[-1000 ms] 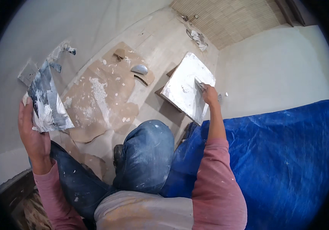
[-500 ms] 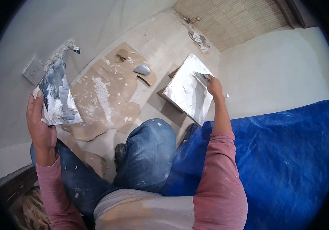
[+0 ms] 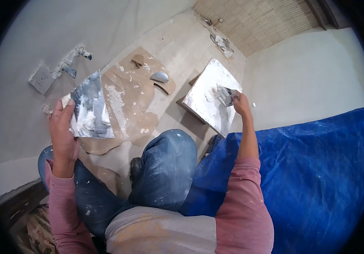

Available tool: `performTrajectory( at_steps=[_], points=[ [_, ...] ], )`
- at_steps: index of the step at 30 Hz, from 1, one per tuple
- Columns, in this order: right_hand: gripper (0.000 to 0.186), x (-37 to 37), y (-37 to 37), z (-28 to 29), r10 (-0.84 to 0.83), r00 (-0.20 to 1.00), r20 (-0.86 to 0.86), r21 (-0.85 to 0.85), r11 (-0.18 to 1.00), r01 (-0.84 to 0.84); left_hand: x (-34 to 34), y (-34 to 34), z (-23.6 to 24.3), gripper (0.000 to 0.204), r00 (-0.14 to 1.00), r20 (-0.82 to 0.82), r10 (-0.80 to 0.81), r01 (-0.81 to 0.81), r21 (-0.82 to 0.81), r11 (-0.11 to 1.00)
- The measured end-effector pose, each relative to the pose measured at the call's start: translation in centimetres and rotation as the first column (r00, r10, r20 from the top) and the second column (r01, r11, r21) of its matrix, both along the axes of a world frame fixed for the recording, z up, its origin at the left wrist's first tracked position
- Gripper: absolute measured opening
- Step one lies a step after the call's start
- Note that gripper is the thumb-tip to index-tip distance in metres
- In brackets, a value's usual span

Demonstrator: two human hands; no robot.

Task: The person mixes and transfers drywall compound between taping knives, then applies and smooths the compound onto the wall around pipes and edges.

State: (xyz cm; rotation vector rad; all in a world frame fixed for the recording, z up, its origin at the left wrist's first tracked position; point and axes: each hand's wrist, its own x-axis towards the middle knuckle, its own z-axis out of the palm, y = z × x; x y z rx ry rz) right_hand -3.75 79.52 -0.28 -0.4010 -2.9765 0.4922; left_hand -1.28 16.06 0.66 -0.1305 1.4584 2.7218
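My left hand (image 3: 63, 122) grips a wide metal plate (image 3: 89, 106), dark and smeared with thick white plaster, raised at the left in front of the wall. My right hand (image 3: 240, 103) is closed on a metal putty knife (image 3: 225, 95), its blade on a square board (image 3: 203, 84) coated in white compound, which rests tilted over a dark support. On the left wall, white plaster surrounds a square plate (image 3: 41, 77) and a dark fitting (image 3: 69, 71).
Torn brown paper (image 3: 131, 106) lies on the pale floor with scraps and a curved metal piece (image 3: 160, 77). A blue tarp (image 3: 300, 182) covers the right side. A printed sack (image 3: 38, 226) sits at lower left. My bent knee (image 3: 169, 156) is between my hands.
My left hand and plate have moved rightward, away from the wall fittings. My right hand and knife shifted slightly right and moved about on the board.
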Motion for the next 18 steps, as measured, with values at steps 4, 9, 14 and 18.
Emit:
performTrajectory(
  at_steps=[4,9,14,18],
  points=[
    [0.03,1.4,-0.1,-0.3,-0.071,0.952,-0.297,-0.059,0.997,0.055,0.3,1.0,0.0,0.024,0.999,0.018,-0.032,0.032,-0.035,0.999],
    [0.039,2.3,-2.5,-4.2,0.159,0.907,-0.389,0.413,0.911,0.018,0.1,1.9,0.2,0.024,0.999,0.012,-0.035,0.035,-0.014,0.999],
    [0.035,2.9,-6.0,-3.8,-0.108,0.966,0.236,0.495,0.869,-0.024,0.3,1.0,-0.4,0.023,0.999,0.029,-0.036,0.038,-0.067,0.997],
    [0.031,0.9,-4.1,0.7,-0.108,0.987,0.12,0.439,0.897,0.044,0.2,0.0,-0.3,0.023,0.998,0.001,-0.057,0.057,-0.009,0.998]
  ],
)
